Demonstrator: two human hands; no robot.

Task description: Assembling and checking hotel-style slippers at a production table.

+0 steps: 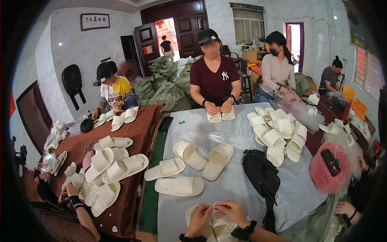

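I see the cream slipper pair (222,224) this side and left of the black bag (261,173), long axes running up my view. Left hand (199,220) and right hand (233,213) bunch fingertips over it; I can't tell how closed, or on what. Beyond the bag, a framed sign (95,21) bears dark characters.

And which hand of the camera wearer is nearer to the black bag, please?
Right. The right hand is over the slippers, to the near left of the black bag; the left hand is farther left.
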